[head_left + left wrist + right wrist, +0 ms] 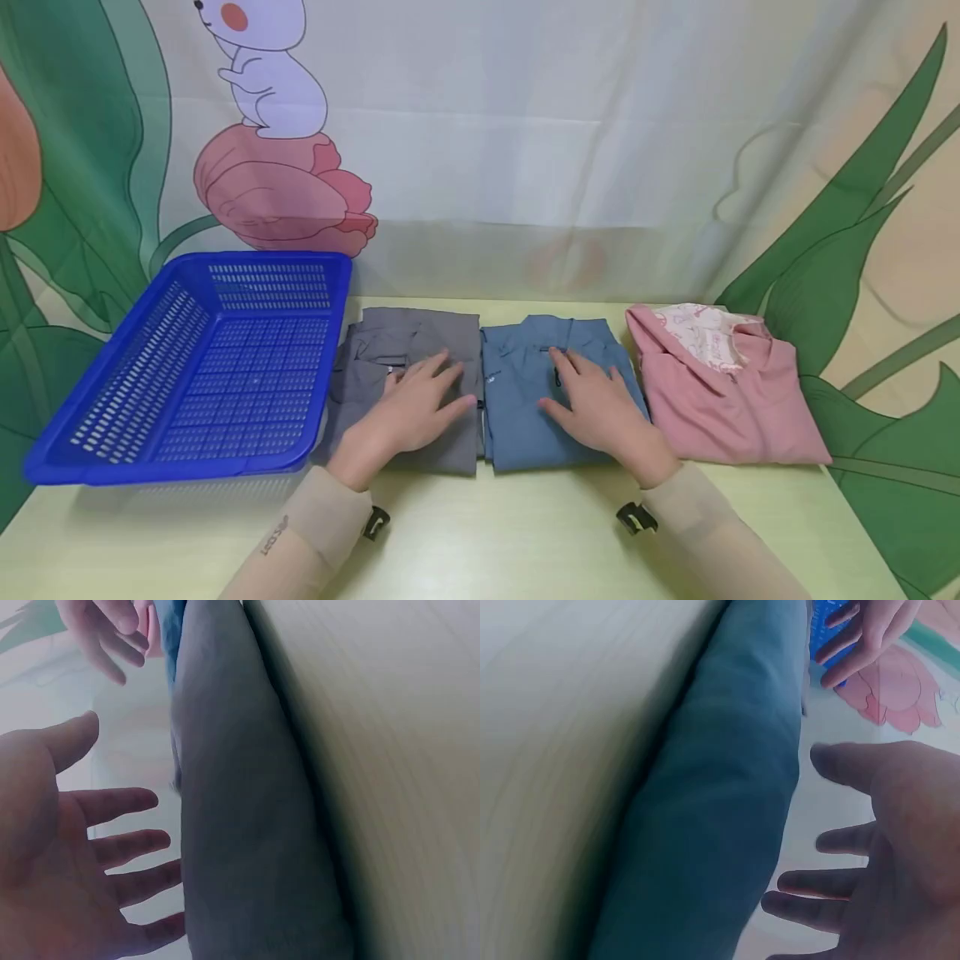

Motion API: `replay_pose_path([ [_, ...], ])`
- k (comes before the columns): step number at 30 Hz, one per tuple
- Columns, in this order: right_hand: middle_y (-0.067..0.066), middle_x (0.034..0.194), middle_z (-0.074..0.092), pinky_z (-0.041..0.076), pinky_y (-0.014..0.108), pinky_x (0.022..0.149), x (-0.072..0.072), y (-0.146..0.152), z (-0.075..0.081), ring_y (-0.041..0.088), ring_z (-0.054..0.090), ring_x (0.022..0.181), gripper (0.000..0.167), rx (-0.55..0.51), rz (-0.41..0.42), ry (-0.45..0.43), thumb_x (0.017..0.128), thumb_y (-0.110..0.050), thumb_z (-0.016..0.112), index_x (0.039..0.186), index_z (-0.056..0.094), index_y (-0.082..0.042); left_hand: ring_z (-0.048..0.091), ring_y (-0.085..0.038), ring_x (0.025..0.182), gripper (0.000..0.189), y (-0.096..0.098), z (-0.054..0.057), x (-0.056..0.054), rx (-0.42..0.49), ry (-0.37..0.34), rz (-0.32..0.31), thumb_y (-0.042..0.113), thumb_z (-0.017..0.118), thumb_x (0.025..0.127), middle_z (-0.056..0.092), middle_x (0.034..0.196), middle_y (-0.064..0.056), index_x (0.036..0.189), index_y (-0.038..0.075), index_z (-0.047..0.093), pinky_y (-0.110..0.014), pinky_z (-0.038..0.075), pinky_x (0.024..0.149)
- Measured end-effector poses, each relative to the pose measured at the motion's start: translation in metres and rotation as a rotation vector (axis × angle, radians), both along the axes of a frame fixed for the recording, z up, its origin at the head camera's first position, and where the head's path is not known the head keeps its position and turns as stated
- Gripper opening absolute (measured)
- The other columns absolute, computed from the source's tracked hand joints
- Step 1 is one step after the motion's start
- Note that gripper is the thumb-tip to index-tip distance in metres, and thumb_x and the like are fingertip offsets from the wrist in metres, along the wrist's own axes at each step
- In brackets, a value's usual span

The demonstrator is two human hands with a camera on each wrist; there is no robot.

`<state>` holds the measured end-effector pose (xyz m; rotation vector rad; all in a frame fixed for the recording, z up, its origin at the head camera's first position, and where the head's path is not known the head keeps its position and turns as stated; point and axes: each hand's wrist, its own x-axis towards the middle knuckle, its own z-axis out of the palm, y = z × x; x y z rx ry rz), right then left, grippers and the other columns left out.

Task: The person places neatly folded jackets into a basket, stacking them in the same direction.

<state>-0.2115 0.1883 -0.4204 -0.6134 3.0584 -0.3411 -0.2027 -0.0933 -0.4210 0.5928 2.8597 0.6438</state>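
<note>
My left hand (420,404) is over a folded grey garment (450,442), fingers spread and fairly straight. In the left wrist view that hand (90,847) has its fingertips close to the upper side of the grey cloth (232,825). A folded blue garment (525,433) with a zipper lies beside the grey one, and my right hand (596,404) is above it with fingers apart. The right wrist view shows this hand (885,847) with nothing in its grasp, near the blue cloth (712,772). At the right lies a folded pink zip-up garment (735,417) with a patterned white lining.
A blue plastic basket (341,333) with slotted walls stands on the left of the pale table (480,542). Behind the table hangs a printed curtain (525,150) with plants and a white animal. Each wrist wears a strap with a black clip (637,518).
</note>
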Motion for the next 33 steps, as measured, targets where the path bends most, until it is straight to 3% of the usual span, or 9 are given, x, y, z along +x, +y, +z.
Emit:
replay_pose_path([
  [5, 0.032, 0.141, 0.052, 0.040, 0.062, 0.107, -0.006, 0.016, 0.001, 0.050, 0.050, 0.131, 0.062, -0.015, -0.001, 0.130, 0.098, -0.031, 0.069, 0.143, 0.051, 0.007, 0.040, -0.040, 0.142, 0.060, 0.011, 0.002, -0.001, 0.199, -0.005, -0.014, 0.039, 0.055, 0.107, 0.041, 0.156, -0.021, 0.151, 0.000, 0.048, -0.064, 0.031, 0.113],
  [8, 0.037, 0.141, 0.049, 0.038, 0.061, 0.109, -0.011, 0.027, 0.001, 0.053, 0.047, 0.131, 0.062, -0.014, -0.052, 0.138, 0.097, -0.028, 0.069, 0.142, 0.050, 0.010, 0.052, -0.036, 0.130, 0.056, 0.019, 0.002, -0.002, 0.338, -0.034, -0.005, 0.033, 0.058, 0.106, 0.052, 0.145, -0.020, 0.148, -0.003, 0.050, -0.053, 0.043, 0.106],
  [11, 0.041, 0.144, 0.043, 0.035, 0.062, 0.111, -0.013, 0.036, 0.000, 0.055, 0.041, 0.135, 0.065, -0.015, -0.119, 0.097, 0.098, -0.028, 0.067, 0.145, 0.045, 0.012, 0.058, -0.032, 0.119, 0.051, 0.029, 0.000, -0.003, 0.416, -0.062, 0.027, 0.029, 0.060, 0.105, 0.058, 0.136, -0.018, 0.145, -0.003, 0.054, -0.049, 0.049, 0.098],
  [17, 0.044, 0.147, 0.035, 0.035, 0.065, 0.109, -0.014, 0.049, 0.004, 0.058, 0.038, 0.134, 0.060, -0.072, -0.176, 0.030, 0.101, -0.018, 0.060, 0.146, 0.039, 0.016, 0.060, -0.031, 0.119, 0.054, 0.044, -0.002, -0.007, 0.477, -0.155, 0.084, 0.029, 0.060, 0.105, 0.059, 0.137, -0.017, 0.149, -0.002, 0.049, -0.048, 0.050, 0.098],
  [25, 0.045, 0.136, 0.046, 0.037, 0.065, 0.108, -0.019, 0.062, 0.004, 0.058, 0.046, 0.127, 0.052, -0.087, -0.202, 0.038, 0.100, -0.008, 0.052, 0.143, 0.039, 0.018, 0.058, -0.034, 0.124, 0.063, 0.057, -0.008, -0.020, 0.484, -0.296, 0.207, 0.033, 0.062, 0.103, 0.060, 0.136, -0.021, 0.150, -0.006, 0.045, -0.050, 0.048, 0.102],
  [28, 0.045, 0.130, 0.050, 0.038, 0.064, 0.106, -0.021, 0.066, 0.003, 0.058, 0.048, 0.124, 0.053, -0.073, -0.215, 0.038, 0.099, -0.006, 0.052, 0.143, 0.038, 0.019, 0.062, -0.024, 0.085, 0.065, 0.060, -0.008, -0.024, 0.480, -0.328, 0.224, 0.033, 0.061, 0.103, 0.067, 0.103, -0.013, 0.150, -0.007, 0.044, -0.045, 0.051, 0.085],
  [31, 0.045, 0.129, 0.050, 0.037, 0.065, 0.106, -0.023, 0.069, 0.002, 0.060, 0.046, 0.124, 0.054, -0.071, -0.239, 0.021, 0.098, -0.006, 0.054, 0.142, 0.038, 0.020, 0.039, -0.015, 0.058, 0.065, 0.063, -0.005, -0.025, 0.450, -0.341, 0.215, 0.034, 0.060, 0.104, 0.049, 0.072, -0.002, 0.149, -0.009, 0.043, -0.037, 0.042, 0.067],
  [33, 0.045, 0.127, 0.050, 0.037, 0.066, 0.106, -0.023, 0.070, 0.002, 0.060, 0.045, 0.123, 0.054, -0.061, -0.253, 0.010, 0.096, -0.007, 0.057, 0.139, 0.040, 0.021, 0.029, -0.013, 0.051, 0.064, 0.066, -0.004, -0.026, 0.436, -0.353, 0.206, 0.034, 0.060, 0.104, 0.037, 0.062, 0.002, 0.148, -0.009, 0.044, -0.034, 0.035, 0.060],
])
